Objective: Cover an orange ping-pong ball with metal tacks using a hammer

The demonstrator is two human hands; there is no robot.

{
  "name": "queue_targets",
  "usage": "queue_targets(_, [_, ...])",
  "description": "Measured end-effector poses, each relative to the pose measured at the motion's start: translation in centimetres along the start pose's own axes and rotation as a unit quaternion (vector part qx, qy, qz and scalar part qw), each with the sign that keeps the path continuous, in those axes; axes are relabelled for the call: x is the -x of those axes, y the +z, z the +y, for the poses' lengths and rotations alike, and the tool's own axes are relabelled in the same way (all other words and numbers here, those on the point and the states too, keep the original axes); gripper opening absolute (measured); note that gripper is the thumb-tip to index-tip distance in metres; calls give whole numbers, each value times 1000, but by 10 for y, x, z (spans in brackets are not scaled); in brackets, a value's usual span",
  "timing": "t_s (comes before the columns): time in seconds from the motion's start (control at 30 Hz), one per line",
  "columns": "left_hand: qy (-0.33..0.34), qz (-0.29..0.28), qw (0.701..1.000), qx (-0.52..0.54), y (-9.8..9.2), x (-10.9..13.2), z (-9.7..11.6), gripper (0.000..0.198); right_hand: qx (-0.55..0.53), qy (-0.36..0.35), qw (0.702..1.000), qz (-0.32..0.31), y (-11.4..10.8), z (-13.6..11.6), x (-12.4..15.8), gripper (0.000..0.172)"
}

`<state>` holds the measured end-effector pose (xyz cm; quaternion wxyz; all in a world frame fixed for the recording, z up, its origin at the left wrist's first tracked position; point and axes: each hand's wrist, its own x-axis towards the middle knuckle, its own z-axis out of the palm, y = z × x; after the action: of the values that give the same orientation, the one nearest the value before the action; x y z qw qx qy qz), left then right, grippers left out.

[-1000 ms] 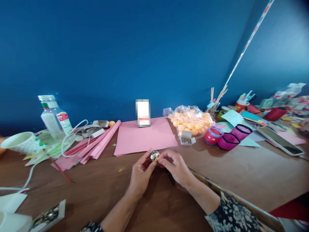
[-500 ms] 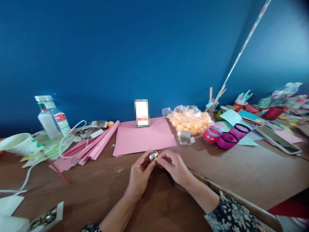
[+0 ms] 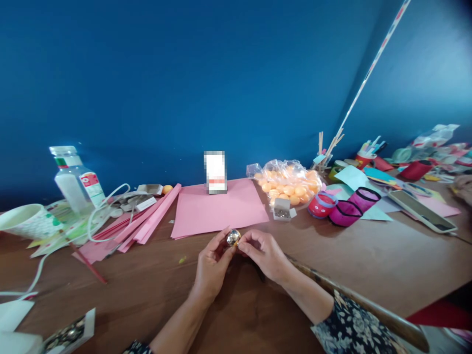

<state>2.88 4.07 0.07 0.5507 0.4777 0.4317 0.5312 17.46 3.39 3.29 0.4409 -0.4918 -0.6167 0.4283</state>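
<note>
My left hand (image 3: 213, 261) is curled part-way closed, thumb and fingers round a shiny silver ball (image 3: 232, 236), held just above the tabletop (image 3: 147, 290) at its fingertips. My right hand (image 3: 266, 253) meets it from the other side, thumb and forefinger pinched together at the ball's near edge; what lies between those tips is too small for me to tell. Straight beyond both hands lie pink sheets (image 3: 217, 214). Past my right hand, a little to its right, sit a small open box (image 3: 282, 211) and, behind that, a clear bag of orange balls (image 3: 291, 187). Further right of that hand stands a red cup (image 3: 321, 206), with a phone (image 3: 422, 211) well apart from it. Left of my left hand, and beyond it, are pink strips (image 3: 157, 219).
</note>
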Motion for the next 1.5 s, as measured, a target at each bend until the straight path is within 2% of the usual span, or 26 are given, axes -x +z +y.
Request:
queue_targets(0.33, [43,0,998,-36,0,1,-3,40,-13,14,1000,-3,0,-2,-2,14])
queue_targets(0.6, [66,10,995,-77,3,3,0,37,-45,32,998,21,1,5,-2,14])
queue_targets(0.8, [74,15,993,-93,2,3,-4,38,-29,17,999,32,1,9,-2,11])
queue_targets(0.97, [85,5,990,-113,1,4,-4,37,-87,16,996,10,2,9,-2,10])
queue_targets(1.07, [87,1,989,-116,1,5,-4,37,-101,25,994,18,3,10,-1,11])
queue_targets(1.27, [55,-8,996,-74,3,5,-3,40,-97,35,994,28,3,11,-3,15])
queue_targets(1.5, [-6,-38,999,19,3,5,1,52,-157,86,984,18,2,4,-3,23])
